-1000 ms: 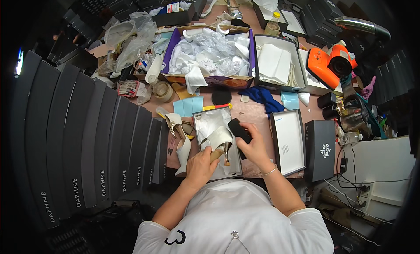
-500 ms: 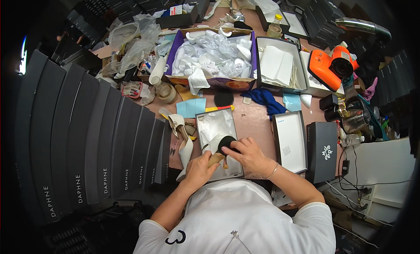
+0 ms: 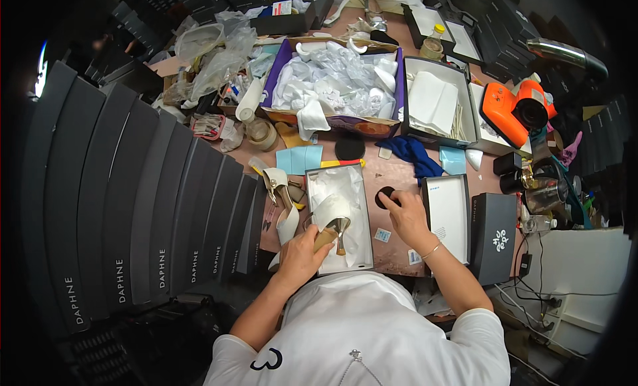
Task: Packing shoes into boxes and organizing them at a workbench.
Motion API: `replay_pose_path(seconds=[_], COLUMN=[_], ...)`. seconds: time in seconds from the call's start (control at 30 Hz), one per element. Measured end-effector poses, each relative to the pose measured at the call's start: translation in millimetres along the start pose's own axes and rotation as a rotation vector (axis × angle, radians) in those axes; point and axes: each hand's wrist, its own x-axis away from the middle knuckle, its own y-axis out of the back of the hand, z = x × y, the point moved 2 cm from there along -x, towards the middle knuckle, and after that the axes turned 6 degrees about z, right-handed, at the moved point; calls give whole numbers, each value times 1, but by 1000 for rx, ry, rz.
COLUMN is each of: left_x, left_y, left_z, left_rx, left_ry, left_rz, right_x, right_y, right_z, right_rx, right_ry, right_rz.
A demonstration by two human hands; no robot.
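A white high-heeled shoe [image 3: 332, 210] with a slim gold heel is gripped in my left hand [image 3: 300, 256], tilted over the open shoebox [image 3: 364, 233] lined with white tissue. To the right of that box, my right hand [image 3: 410, 220] pinches the edge of a round black pad [image 3: 383, 196] at the tabletop. A second white heeled shoe [image 3: 288, 225], with an ornament on its strap, lies left of the box. Past the box's far end are a red-and-yellow tool [image 3: 344, 163] and blue paper sheets [image 3: 299, 160]; another black disc [image 3: 349, 146] lies beyond.
Dark shoeboxes [image 3: 153, 206] line the left side. A purple carton [image 3: 400, 87] of crumpled tissue stands ahead, beside a box of white papers [image 3: 432, 100]. An orange device [image 3: 498, 113], a box lid [image 3: 446, 220] and a closed shoebox [image 3: 493, 233] sit to the right.
My right hand has moved right, carrying the black pad off the shoe to the tabletop. The shoe's white upper and gold heel now show, still in my left hand. The view has shifted slightly.
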Motion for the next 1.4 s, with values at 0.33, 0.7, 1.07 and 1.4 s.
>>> replay_pose_path(seconds=[0.33,0.7,1.07,1.4], left_x=[5,15,-3,-17], left_y=[0,-44,-40,-29], left_z=[23,26,8,-8], left_rx=[126,1527,1378,1346], left_ry=[46,332,139,182], left_rz=[235,474,219,328], right_x=[-15,-15,-49,-39], right_y=[-11,-2,-13,18], right_z=[49,101,-183,-125], right_rx=[-1086,-1432,-21,-782], right_ry=[-368,-419,-587,-276], right_rz=[229,660,45,-181])
